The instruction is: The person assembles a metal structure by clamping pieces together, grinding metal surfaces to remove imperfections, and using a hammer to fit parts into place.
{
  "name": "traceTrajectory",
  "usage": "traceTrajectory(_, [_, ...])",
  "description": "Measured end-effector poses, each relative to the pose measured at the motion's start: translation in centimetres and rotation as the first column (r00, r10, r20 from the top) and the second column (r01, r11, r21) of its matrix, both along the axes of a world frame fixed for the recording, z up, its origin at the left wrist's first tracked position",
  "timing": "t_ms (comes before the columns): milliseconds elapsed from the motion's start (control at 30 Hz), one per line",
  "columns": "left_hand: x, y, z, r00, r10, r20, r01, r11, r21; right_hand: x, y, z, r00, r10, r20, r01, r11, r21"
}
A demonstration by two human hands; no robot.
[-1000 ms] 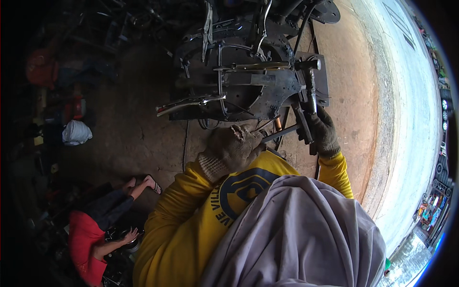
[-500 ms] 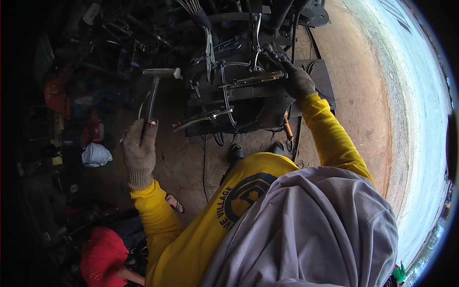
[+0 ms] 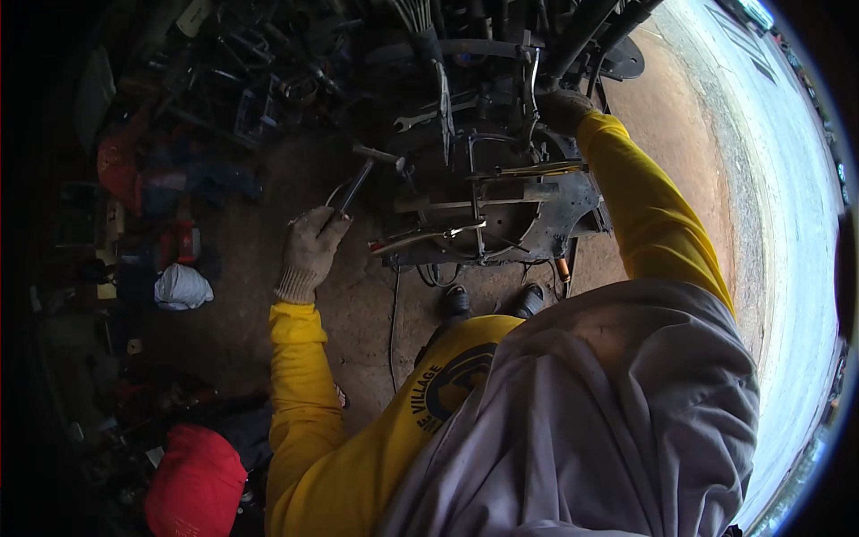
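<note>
My left hand (image 3: 309,243), in a knitted work glove, is closed round the metal handle of a hammer (image 3: 380,159). Its bar-shaped head points toward the left edge of a dark round metal workbench (image 3: 523,237). Over the far right of the bench reaches my right hand (image 3: 567,111), gloved and in shadow beside dark upright posts. Its fingers are hidden. Locking clamps grip a thin metal frame (image 3: 477,201) on the bench: one clamp (image 3: 428,236) at the near left, another (image 3: 541,169) at the right, and an upright clamp (image 3: 529,89) near my right hand.
A wrench (image 3: 417,120) and a bundle of thin rods (image 3: 414,13) are at the bench's far side. An orange handle (image 3: 562,269) and cables hang below its near edge. A person in red (image 3: 197,483) is low at left, and a white bag (image 3: 183,287) lies beyond.
My left hand has brought the hammer rightward and closer to the bench. My right hand has moved farther away, toward the posts. The view has shifted, so the bench appears farther right.
</note>
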State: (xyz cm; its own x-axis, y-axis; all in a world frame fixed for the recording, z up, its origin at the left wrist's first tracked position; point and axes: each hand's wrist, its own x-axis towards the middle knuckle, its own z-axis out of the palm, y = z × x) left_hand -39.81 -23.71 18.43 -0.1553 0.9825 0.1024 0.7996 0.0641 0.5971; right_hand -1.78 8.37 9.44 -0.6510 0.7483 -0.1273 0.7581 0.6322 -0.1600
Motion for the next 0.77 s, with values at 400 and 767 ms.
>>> traceTrajectory(400, [-3.2,11.6,-2.6,0.959,-0.272,-0.082,0.265,0.96,-0.089,7.6,-7.6,2.0,0.8,-0.396,-0.451,0.485,0.869,0.098])
traceTrajectory(767, [-1.2,17.7,-7.4,0.823,-0.561,-0.085,0.534,0.816,-0.219,13.2,-33.3,-3.9,0.34,-0.797,-0.5,0.861,0.478,-0.177])
